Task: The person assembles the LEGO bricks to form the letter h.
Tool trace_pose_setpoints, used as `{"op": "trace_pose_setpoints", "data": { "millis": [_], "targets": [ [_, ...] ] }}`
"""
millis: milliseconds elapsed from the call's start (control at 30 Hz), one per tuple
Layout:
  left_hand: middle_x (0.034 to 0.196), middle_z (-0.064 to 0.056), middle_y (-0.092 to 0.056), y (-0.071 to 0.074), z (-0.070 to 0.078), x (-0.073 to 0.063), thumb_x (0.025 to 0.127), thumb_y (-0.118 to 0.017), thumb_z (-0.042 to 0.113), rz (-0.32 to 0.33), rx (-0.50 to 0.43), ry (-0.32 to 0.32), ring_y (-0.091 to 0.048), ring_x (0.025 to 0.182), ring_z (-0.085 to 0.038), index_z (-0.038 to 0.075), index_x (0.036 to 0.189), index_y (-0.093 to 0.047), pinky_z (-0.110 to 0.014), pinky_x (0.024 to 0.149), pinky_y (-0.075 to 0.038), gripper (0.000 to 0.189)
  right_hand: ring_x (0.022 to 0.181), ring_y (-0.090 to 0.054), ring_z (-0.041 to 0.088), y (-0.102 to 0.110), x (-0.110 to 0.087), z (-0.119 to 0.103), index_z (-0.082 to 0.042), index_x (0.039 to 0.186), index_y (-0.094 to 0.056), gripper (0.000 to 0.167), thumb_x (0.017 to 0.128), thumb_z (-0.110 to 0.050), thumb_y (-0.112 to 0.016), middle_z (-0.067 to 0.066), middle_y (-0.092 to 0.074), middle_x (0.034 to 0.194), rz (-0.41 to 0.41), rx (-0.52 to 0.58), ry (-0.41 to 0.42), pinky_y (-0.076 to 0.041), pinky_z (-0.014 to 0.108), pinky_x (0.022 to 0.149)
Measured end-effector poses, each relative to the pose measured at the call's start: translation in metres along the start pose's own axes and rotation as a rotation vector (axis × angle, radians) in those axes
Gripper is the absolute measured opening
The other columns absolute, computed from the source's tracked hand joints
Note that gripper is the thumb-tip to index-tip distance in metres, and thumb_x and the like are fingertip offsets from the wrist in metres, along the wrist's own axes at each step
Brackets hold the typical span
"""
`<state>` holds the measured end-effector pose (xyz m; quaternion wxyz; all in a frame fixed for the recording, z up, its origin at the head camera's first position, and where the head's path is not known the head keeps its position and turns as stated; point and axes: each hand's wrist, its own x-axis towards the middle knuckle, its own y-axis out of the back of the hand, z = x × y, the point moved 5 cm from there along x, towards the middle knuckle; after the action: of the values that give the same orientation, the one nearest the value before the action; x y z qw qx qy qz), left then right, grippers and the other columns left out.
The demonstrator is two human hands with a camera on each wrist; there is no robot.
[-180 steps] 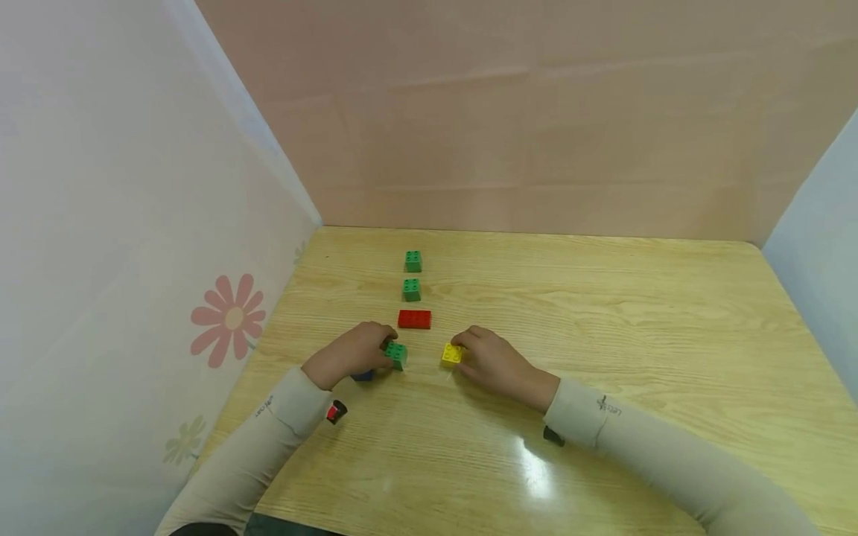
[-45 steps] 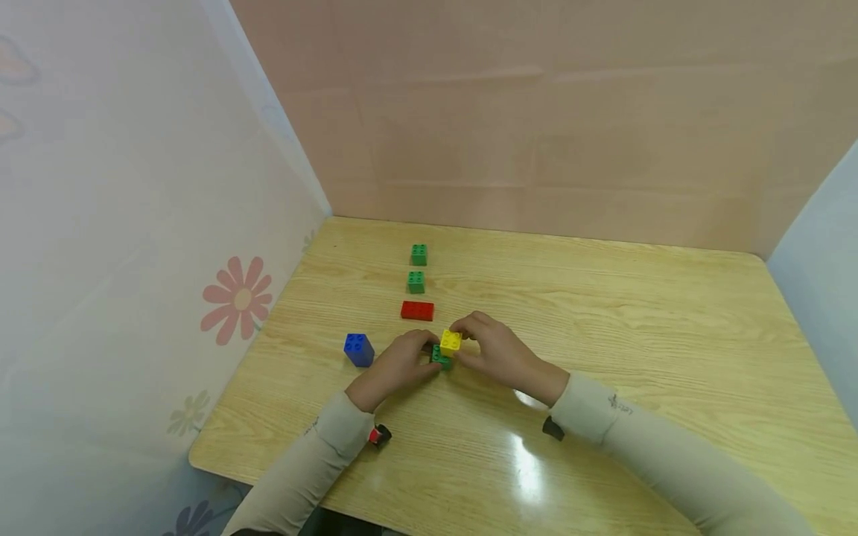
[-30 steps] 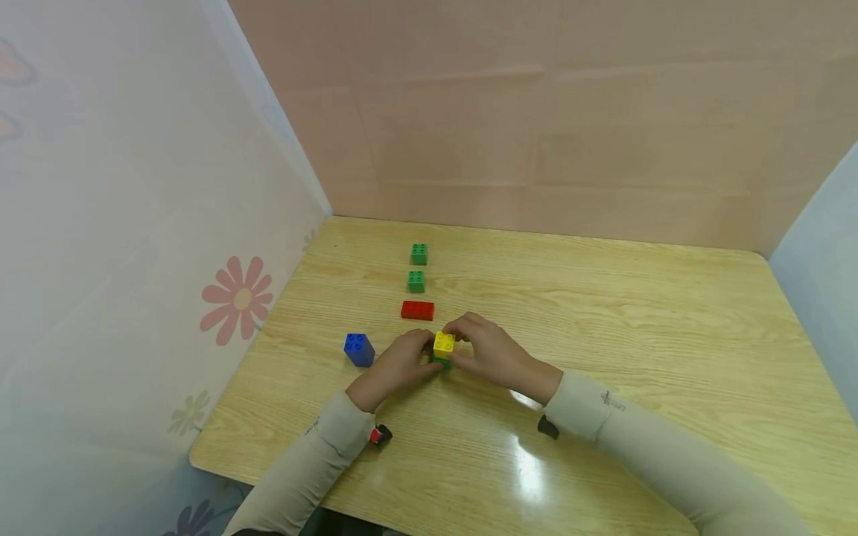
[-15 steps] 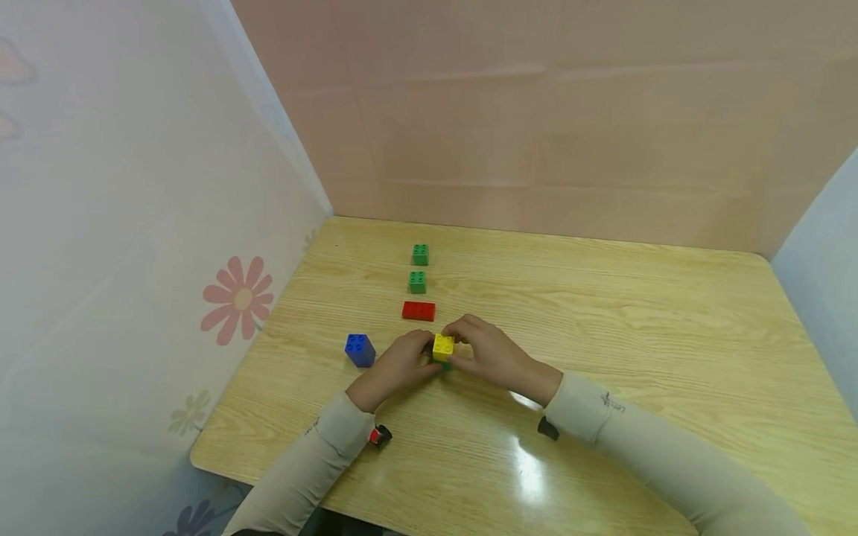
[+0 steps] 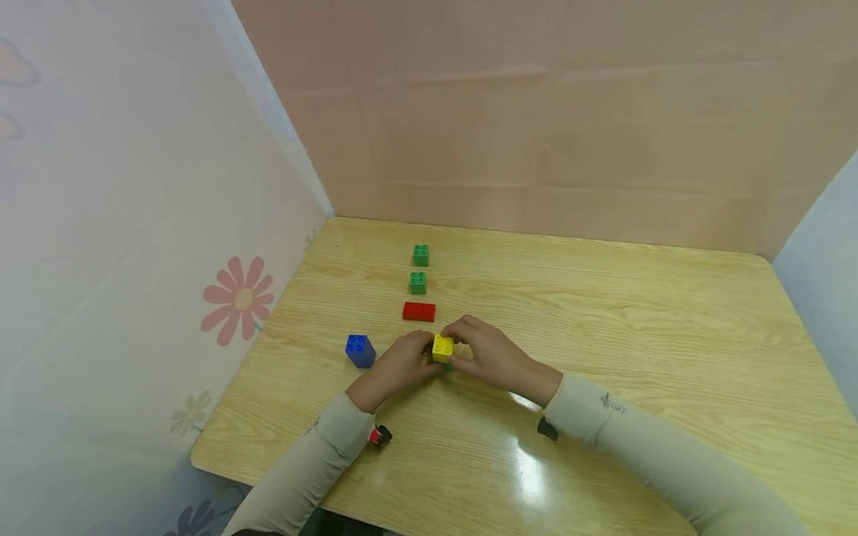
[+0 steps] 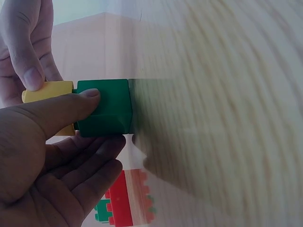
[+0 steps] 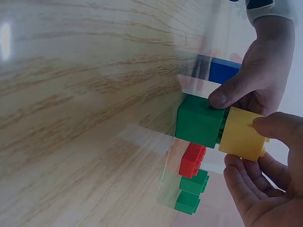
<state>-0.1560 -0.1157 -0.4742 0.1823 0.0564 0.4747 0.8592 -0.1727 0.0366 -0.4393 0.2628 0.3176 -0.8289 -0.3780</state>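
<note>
My left hand (image 5: 400, 362) pinches a green toy brick (image 6: 106, 108) between thumb and fingers, and the brick stands on the table. On top of it sits a yellow brick (image 5: 442, 348), gripped by the thumb and fingers of my right hand (image 5: 492, 353). In the left wrist view a narrow gap with green studs shows between yellow and green; the right wrist view shows the same gap beside the yellow brick (image 7: 243, 134). From the head view the green brick is mostly hidden under the yellow one and behind the left fingers.
A tall blue block (image 5: 360, 351) stands left of my left hand. Beyond the hands lie a red brick (image 5: 418, 311) and, in line behind it, a green brick (image 5: 418, 283) and another green brick (image 5: 421, 255). The wooden table (image 5: 603, 335) meets walls at the back and sides.
Six seconds ago the hands were apart, each at its brick. The left hand brought the green brick rightward from the blue block; the right hand lifted the yellow brick and placed it on top.
</note>
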Motion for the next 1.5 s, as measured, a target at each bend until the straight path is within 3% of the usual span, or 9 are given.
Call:
{"op": "trace_pose_setpoints", "data": {
  "millis": [467,1500],
  "targets": [
    [0.108,-0.005,-0.064,0.001,0.0026,-0.0006,0.087,-0.075,0.024,0.002,0.007,-0.024,-0.062,0.099,-0.02,0.006,0.117,-0.062,-0.036,0.087,-0.052,0.037,0.096,-0.061,0.022,0.0001,-0.0004,-0.0025,-0.009,0.117,-0.063,0.034,0.088,-0.022,-0.075,0.0,-0.059,0.107,-0.008,-0.013,0.012,-0.053,0.032,0.081],
    [0.11,-0.002,-0.063,-0.001,0.0003,-0.0018,0.088,-0.074,0.027,-0.005,-0.018,-0.004,-0.062,0.1,-0.016,0.008,0.121,-0.061,-0.032,0.087,-0.052,0.04,0.095,-0.061,0.021,0.0022,-0.0002,-0.0025,-0.009,0.118,-0.064,0.035,0.087,-0.018,-0.076,-0.001,-0.059,0.108,0.006,0.003,0.01,-0.053,0.031,0.08]
  ]
}}
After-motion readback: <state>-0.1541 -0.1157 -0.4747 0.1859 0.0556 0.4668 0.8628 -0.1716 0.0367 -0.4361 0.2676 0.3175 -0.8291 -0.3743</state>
